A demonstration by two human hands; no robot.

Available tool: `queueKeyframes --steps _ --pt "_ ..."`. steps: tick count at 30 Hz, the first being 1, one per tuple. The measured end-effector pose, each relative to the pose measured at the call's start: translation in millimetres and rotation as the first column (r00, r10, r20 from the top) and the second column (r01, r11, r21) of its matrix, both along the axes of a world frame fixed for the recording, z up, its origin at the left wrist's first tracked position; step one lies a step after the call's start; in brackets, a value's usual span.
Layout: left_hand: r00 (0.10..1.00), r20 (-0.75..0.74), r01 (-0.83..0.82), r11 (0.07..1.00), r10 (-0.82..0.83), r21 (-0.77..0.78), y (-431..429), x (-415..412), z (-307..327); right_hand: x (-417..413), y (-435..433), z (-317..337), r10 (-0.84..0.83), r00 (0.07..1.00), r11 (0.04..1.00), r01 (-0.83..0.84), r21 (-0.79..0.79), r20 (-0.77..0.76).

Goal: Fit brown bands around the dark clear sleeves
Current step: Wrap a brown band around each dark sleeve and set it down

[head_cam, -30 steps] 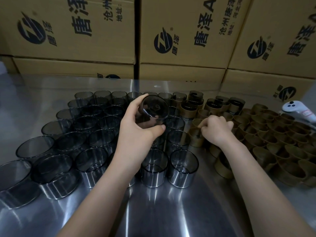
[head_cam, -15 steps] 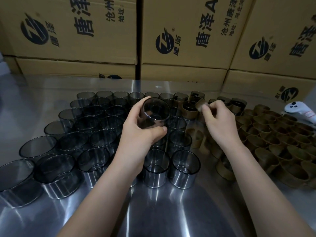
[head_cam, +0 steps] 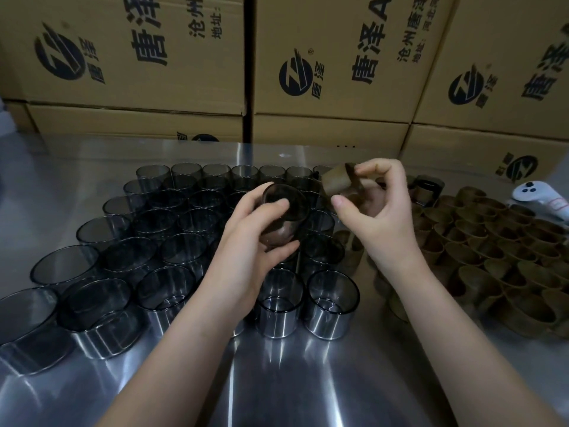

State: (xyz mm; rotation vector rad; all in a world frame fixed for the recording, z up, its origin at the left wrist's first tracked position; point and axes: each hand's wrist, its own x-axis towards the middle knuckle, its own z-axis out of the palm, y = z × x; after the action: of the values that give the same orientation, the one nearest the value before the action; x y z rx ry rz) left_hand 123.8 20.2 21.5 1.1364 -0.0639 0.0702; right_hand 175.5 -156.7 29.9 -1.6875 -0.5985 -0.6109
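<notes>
Since a second ago the right hand (head_cam: 385,217) has left the heap of loose brown bands (head_cam: 498,251), where it was curled down among them, and has come up with one brown band (head_cam: 337,181) pinched between thumb and fingertips. That band is now held in the air, tilted, just beside the raised sleeve and nearer the far edge of the tabletop (head_cam: 277,380). The left hand (head_cam: 246,241) has kept its grip on one dark clear sleeve (head_cam: 288,204) throughout. Its thumb lies under the lower wall and its fingers curl over the upper rim, so the open mouth faces toward the camera and to the right. Both forearms reach in from the near edge, the left slanting rightward, the right slanting leftward, wrists lifted clear of the surface. Under the hands, the other dark sleeves (head_cam: 172,229) stand upright in close rows over the left and middle of the tabletop. The unused bands lie packed toward the right edge, and a white controller (head_cam: 542,200) lies beyond them. Printed cardboard boxes (head_cam: 323,57) are stacked along the far edge.
</notes>
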Motion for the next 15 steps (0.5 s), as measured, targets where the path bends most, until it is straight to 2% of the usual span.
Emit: queueKeyframes --steps 2,6,15 --pt "1.000 -0.023 -0.013 1.000 0.013 -0.005 -1 -1 1 -2 4 -2 0.090 0.996 0.995 -0.090 0.042 -0.010" --pt "0.999 -0.035 0.000 1.000 0.001 0.029 -2 -4 3 -6 14 -6 0.161 0.986 0.986 -0.160 0.039 -0.044" --pt "0.997 0.030 0.060 0.985 -0.065 0.161 -3 -7 3 -19 26 -7 0.138 0.986 0.969 -0.115 -0.218 0.090"
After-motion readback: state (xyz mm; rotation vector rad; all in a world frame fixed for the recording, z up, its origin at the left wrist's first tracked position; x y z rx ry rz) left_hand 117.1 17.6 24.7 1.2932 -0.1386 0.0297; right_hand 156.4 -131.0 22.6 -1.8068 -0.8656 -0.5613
